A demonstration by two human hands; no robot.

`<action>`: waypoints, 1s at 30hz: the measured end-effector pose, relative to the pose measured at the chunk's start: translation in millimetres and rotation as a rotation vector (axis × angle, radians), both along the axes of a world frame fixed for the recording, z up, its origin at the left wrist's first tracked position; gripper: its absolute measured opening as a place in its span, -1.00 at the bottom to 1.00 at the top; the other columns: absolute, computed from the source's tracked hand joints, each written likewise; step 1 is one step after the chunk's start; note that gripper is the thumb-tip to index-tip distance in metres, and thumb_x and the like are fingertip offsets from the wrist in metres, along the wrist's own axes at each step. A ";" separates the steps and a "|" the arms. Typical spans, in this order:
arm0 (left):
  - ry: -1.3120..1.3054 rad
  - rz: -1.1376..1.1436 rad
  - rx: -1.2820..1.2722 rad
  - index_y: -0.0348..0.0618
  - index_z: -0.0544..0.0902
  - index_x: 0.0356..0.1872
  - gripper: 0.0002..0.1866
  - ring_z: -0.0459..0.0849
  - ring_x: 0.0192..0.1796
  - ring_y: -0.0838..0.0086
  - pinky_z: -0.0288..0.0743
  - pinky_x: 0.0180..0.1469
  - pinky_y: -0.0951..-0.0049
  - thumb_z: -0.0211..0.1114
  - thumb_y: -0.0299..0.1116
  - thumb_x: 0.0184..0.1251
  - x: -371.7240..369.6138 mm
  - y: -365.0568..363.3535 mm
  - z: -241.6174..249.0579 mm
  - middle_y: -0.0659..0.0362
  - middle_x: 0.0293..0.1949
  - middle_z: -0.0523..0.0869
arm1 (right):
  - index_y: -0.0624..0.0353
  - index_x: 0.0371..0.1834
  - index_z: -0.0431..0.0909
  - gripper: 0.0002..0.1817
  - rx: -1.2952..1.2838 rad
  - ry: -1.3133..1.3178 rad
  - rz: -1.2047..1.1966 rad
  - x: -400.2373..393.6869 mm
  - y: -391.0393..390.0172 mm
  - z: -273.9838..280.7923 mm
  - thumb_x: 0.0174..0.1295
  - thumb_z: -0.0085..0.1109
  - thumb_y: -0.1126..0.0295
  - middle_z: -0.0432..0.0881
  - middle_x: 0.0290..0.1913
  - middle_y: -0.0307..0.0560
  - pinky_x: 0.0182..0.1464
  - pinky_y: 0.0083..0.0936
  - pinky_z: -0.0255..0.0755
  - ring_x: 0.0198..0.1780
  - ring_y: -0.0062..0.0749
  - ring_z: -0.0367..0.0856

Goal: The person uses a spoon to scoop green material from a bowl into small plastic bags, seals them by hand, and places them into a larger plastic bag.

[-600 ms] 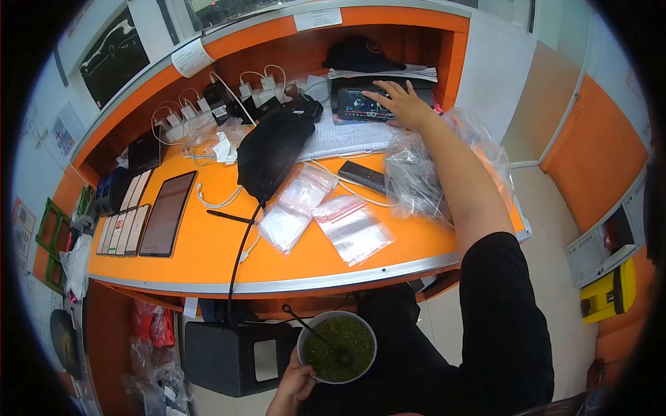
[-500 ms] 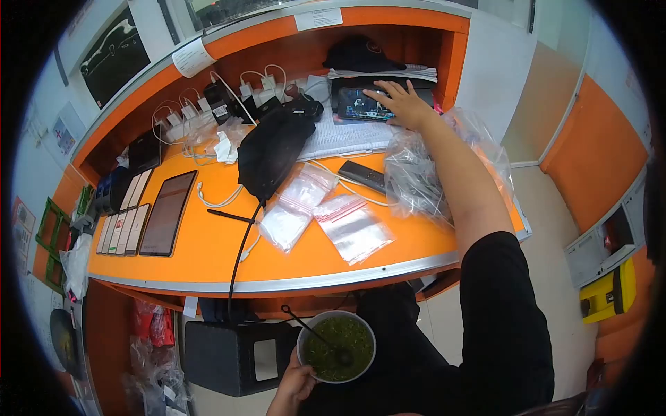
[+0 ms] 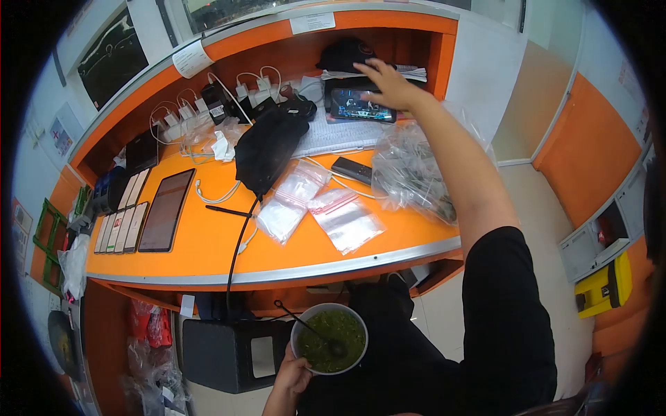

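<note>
My left hand (image 3: 294,374) grips the rim and side of a round bowl (image 3: 365,340) near my lap, below the desk edge. Green soup-like food (image 3: 325,324) fills it, and a dark spoon (image 3: 336,347) rests inside with its handle over the rim. My right hand (image 3: 386,84) hovers at the back of the desk with its fingers spread and holds nothing. Just under it, a phone (image 3: 354,107) with a lit screen leans on papers (image 3: 340,136). A black cap (image 3: 345,54) lies behind that hand.
An orange desk (image 3: 208,258) carries a tablet (image 3: 165,211), several phones (image 3: 127,229), a black cloth bundle (image 3: 270,149), zip bags (image 3: 347,222), a remote (image 3: 352,170) and a crumpled plastic bag (image 3: 409,166). Chargers (image 3: 184,111) line the back. A black stool (image 3: 218,353) stands below.
My right hand has lifted off the phone and moved up and slightly left, uncovering more of the screen. My left hand still holds the bowl; the whole view has shifted slightly.
</note>
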State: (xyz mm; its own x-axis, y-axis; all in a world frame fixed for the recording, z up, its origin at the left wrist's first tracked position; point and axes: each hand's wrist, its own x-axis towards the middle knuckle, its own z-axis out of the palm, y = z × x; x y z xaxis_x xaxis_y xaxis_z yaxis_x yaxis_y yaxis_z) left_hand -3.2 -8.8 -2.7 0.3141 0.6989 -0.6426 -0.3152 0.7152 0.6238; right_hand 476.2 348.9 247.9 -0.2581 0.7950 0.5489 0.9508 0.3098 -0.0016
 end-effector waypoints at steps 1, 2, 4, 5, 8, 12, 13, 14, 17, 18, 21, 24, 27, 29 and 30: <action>-0.018 0.009 0.021 -0.01 0.11 0.41 -0.11 0.54 0.13 0.00 0.64 -0.07 -0.08 -0.07 -0.76 -0.13 -1.5 -1.0 -2.6 -0.07 0.21 0.36 | -0.20 0.47 0.15 -0.26 -0.002 -0.002 -0.002 -3.2 -4.9 17.6 0.22 0.24 0.08 0.06 0.46 0.14 0.43 -0.11 0.08 0.44 0.10 0.10; -0.037 0.018 0.040 -0.01 0.11 0.41 -0.11 0.53 0.13 -0.01 0.64 -0.08 -0.11 -0.08 -0.76 -0.13 -3.3 -3.2 -3.6 -0.07 0.20 0.37 | -0.16 0.43 0.21 -0.32 0.129 -0.003 0.097 -6.1 -11.5 35.3 0.24 0.22 0.10 0.11 0.42 0.15 0.42 -0.12 0.10 0.41 0.11 0.15; -0.042 0.015 0.056 0.00 0.04 0.43 -0.08 0.50 0.16 -0.01 0.63 -0.05 -0.10 -0.08 -0.76 -0.13 -4.1 -7.5 3.6 -0.07 0.22 0.34 | -0.06 0.35 0.30 -0.42 0.332 -0.025 0.256 -18.2 -47.5 69.4 0.28 0.17 0.14 0.19 0.36 0.13 0.38 -0.16 0.16 0.34 0.05 0.26; -0.047 0.016 0.075 0.01 -0.03 0.45 -0.05 0.47 0.20 -0.01 0.62 -0.03 -0.10 -0.08 -0.76 -0.13 -5.0 -11.5 5.2 -0.07 0.24 0.30 | 0.00 0.32 0.34 -0.47 0.403 -0.047 0.315 -28.6 -79.7 88.6 0.30 0.15 0.17 0.22 0.33 0.10 0.35 -0.18 0.21 0.30 -0.01 0.32; -0.096 0.096 0.127 -0.03 0.09 0.42 -0.08 0.49 0.20 0.09 0.62 0.02 0.10 -0.08 -0.77 -0.17 -7.8 -24.3 10.2 -0.02 0.22 0.38 | 0.03 0.27 0.38 -0.51 0.121 0.259 0.403 -71.4 -225.5 108.1 0.28 0.15 0.19 0.22 0.29 0.11 0.28 -0.23 0.27 0.30 -0.04 0.25; -0.128 0.080 0.181 -0.04 0.09 0.41 -0.12 0.47 0.22 0.10 0.60 0.04 0.10 -0.10 -0.79 -0.10 -8.5 -41.6 29.9 -0.02 0.22 0.37 | 0.16 0.24 0.41 -0.48 -0.169 0.392 0.693 -71.3 -367.2 34.8 0.24 0.17 0.19 0.51 0.10 -0.04 0.05 -0.38 0.45 0.08 -0.29 0.49; -0.114 0.090 0.194 -0.01 0.10 0.45 -0.11 0.54 0.18 0.12 0.65 -0.02 0.08 -0.10 -0.78 -0.06 -3.1 -50.7 43.4 -0.02 0.26 0.36 | 0.21 0.23 0.42 -0.48 -0.316 0.417 0.716 -73.3 -399.1 14.3 0.23 0.17 0.21 0.55 0.06 -0.05 0.02 -0.40 0.45 0.02 -0.31 0.53; -0.095 0.069 0.196 0.04 0.07 0.46 -0.08 0.54 0.17 0.12 0.64 0.00 0.06 -0.09 -0.77 -0.08 -1.5 -58.3 55.9 0.00 0.27 0.32 | 0.21 0.22 0.43 -0.48 -0.450 0.592 0.718 -73.4 -421.1 -12.1 0.23 0.18 0.21 0.56 0.04 -0.05 0.01 -0.40 0.46 -0.03 -0.33 0.54; -0.160 0.042 0.230 0.06 0.02 0.48 -0.06 0.51 0.21 0.11 0.62 0.02 0.00 -0.10 -0.78 -0.08 3.6 -82.5 71.3 -0.01 0.27 0.33 | 0.20 0.28 0.36 -0.45 -0.724 1.033 0.531 -74.3 -458.3 -108.8 0.24 0.17 0.23 0.50 0.17 -0.03 -0.06 -0.44 0.48 -0.09 -0.43 0.56; -0.157 0.056 0.229 0.06 0.02 0.48 -0.06 0.51 0.21 0.11 0.62 0.02 0.00 -0.10 -0.78 -0.08 8.1 -90.2 78.3 -0.01 0.27 0.33 | 0.20 0.28 0.36 -0.45 -0.734 1.030 0.542 -81.3 -465.6 -128.8 0.24 0.17 0.23 0.50 0.17 -0.03 -0.06 -0.44 0.48 -0.09 -0.43 0.56; -0.166 0.047 0.221 0.07 -0.01 0.49 -0.04 0.47 0.26 0.11 0.60 0.06 -0.03 -0.10 -0.78 -0.09 20.8 -114.7 89.8 0.00 0.28 0.32 | 0.15 0.42 0.19 -0.37 -0.861 1.045 0.366 -120.9 -489.6 -160.8 0.31 0.10 0.23 0.39 0.28 -0.01 -0.20 -0.53 0.52 -0.22 -0.48 0.60; -0.178 -0.065 0.240 0.07 -0.03 0.50 -0.03 0.44 0.30 0.11 0.56 0.11 -0.05 -0.10 -0.77 -0.08 41.9 -144.5 91.5 0.01 0.30 0.30 | 0.04 0.54 -0.14 -0.30 -1.080 1.373 0.368 -141.6 -520.0 -172.8 0.41 -0.07 0.30 0.29 0.34 0.06 -0.48 -0.62 0.53 -0.51 -0.50 0.61; -0.204 -0.201 0.249 0.08 -0.04 0.50 -0.03 0.42 0.30 0.10 0.54 0.13 -0.07 -0.08 -0.75 -0.08 63.4 -155.2 91.1 0.02 0.32 0.26 | 0.03 0.55 -0.17 -0.26 -1.092 1.251 0.246 -147.8 -541.5 -154.5 0.37 -0.06 0.26 0.22 0.37 0.17 -0.53 -0.66 0.52 -0.53 -0.47 0.62; -0.193 -0.237 0.249 0.09 -0.06 0.50 -0.02 0.41 0.31 0.10 0.54 0.12 -0.08 -0.07 -0.74 -0.08 72.5 -155.8 89.3 0.02 0.34 0.23 | 0.00 0.56 -0.21 -0.25 -1.072 1.306 0.246 -135.4 -543.9 -157.9 0.33 -0.11 0.38 0.26 0.33 0.23 -0.54 -0.64 0.56 -0.54 -0.44 0.62; -0.200 -0.254 0.249 0.10 -0.07 0.50 -0.02 0.40 0.31 0.12 0.55 0.10 -0.06 -0.07 -0.74 -0.09 72.3 -148.7 88.8 0.03 0.35 0.21 | -0.03 0.55 -0.23 -0.25 -1.095 1.329 0.253 -133.6 -540.3 -160.0 0.30 -0.18 0.46 0.38 0.17 0.22 -0.54 -0.62 0.57 -0.55 -0.42 0.63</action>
